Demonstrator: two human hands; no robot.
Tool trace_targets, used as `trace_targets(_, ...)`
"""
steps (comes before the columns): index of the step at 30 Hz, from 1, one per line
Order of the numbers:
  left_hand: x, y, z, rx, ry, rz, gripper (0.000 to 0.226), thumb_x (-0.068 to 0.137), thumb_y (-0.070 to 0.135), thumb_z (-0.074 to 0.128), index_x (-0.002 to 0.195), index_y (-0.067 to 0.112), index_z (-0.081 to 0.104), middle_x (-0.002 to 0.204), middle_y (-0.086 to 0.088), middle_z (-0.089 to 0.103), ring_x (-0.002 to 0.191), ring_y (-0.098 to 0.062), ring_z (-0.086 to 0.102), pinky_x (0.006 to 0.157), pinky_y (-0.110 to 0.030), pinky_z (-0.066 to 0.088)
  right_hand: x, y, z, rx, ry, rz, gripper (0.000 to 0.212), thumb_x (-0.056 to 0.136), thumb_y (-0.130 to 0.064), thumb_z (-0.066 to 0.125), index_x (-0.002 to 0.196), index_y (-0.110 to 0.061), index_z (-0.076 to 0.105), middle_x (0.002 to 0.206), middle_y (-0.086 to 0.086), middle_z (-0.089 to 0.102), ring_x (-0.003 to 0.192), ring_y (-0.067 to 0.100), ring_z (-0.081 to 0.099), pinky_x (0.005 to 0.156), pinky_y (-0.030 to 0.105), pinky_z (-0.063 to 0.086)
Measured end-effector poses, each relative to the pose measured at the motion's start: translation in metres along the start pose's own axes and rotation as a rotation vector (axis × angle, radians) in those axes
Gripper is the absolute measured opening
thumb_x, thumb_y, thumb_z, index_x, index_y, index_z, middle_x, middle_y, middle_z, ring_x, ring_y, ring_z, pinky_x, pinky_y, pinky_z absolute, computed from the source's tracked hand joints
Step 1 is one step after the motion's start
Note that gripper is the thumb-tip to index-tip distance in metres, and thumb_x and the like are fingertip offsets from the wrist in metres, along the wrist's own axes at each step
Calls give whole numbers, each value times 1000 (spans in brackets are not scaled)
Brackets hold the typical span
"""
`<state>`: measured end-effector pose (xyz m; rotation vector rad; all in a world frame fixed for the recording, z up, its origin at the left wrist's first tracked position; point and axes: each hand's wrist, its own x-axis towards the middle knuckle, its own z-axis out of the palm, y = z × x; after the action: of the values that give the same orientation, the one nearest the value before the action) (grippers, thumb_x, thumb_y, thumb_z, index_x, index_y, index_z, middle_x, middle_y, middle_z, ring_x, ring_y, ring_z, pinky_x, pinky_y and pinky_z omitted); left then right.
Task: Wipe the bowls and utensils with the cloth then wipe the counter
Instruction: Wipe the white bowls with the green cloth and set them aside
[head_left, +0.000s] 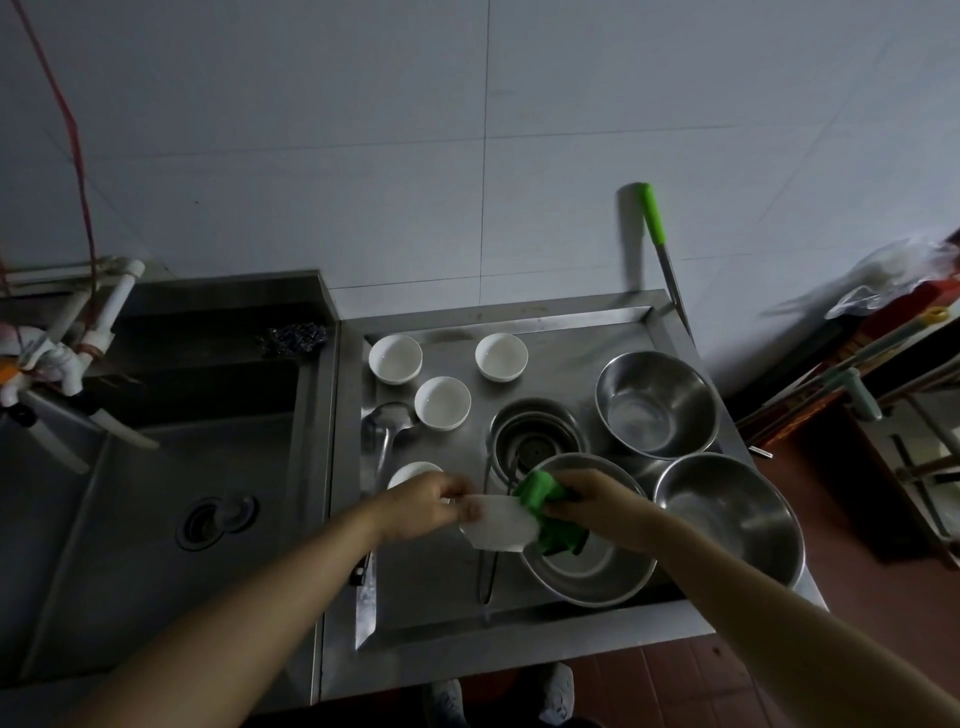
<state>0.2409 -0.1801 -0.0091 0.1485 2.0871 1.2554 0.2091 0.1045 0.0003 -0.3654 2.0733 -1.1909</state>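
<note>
Left hand pinches rim of small white ceramic bowl; right hand grips crumpled green cloth against it, over round steel bowl.

A deep stainless steel sink with a round drain fills the left side. White plastic taps and pipes jut over its far left corner, with a red cord hanging down the white tiled wall above them. A dark metal scouring pad lies on the sink's back ledge. A green-handled steel rod leans against the wall. Crumpled clear plastic bags sit at far right above the reddish-brown tiled floor.
</note>
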Motion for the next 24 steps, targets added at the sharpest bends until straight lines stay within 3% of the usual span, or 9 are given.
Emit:
trace_targets(3,3,1,13,-229,104,-41,32,93,46,65,92,14,68,80,8,63,76,-6,55,69,-20,42,2,12,2,280,156,35,26,94,-1,64,120,-4,66,113,26,68,106,35,68,96,46,56)
trace_targets(7,8,13,31,-378,259,-94,24,100,27,61,77,20,58,66,16,58,67,-3,50,63,-19,38,-3,18,10,517,229,67,29,96,6,56,119,-7,66,117,33,64,100,31,65,91,39,55)
trace_targets(9,12,20,37,-458,309,-98,21,99,29,61,79,24,55,72,15,57,75,-5,51,71,-23,40,-5,13,21,584,194,80,35,97,6,52,125,-11,64,114,22,69,105,30,65,91,34,55)
trace_targets(11,16,33,43,-574,370,-139,6,98,31,62,102,30,58,94,13,64,97,-10,58,93,-29,46,-2,4,34,681,162,69,44,99,3,48,136,-18,58,122,10,69,114,26,66,94,33,55)
trace_targets(13,20,44,51,-647,413,-177,10,100,30,59,109,25,60,108,7,69,110,-15,62,105,-35,46,5,-5,48,769,202,52,43,103,-12,49,143,-25,52,135,7,64,121,24,63,97,38,55)
trace_targets(17,25,61,64,-778,502,-242,19,103,30,53,105,18,68,105,-8,74,97,-24,69,80,-40,58,14,-19,65,561,424,-64,52,93,-50,60,142,-35,54,153,-7,48,138,7,46,117,43,39)
trace_targets(19,25,66,63,-962,537,-252,19,104,27,51,106,18,68,106,-11,73,98,-26,70,79,-41,59,15,-23,71,409,479,-150,49,96,-51,58,143,-37,52,155,-16,42,141,-3,37,119,37,35)
trace_targets(24,18,65,57,-1422,523,-291,29,102,31,52,116,11,68,110,-18,73,103,-32,71,81,-43,59,20,-7,85,-183,601,-402,47,100,-47,50,146,-37,49,161,-16,31,154,11,15,123,42,22)
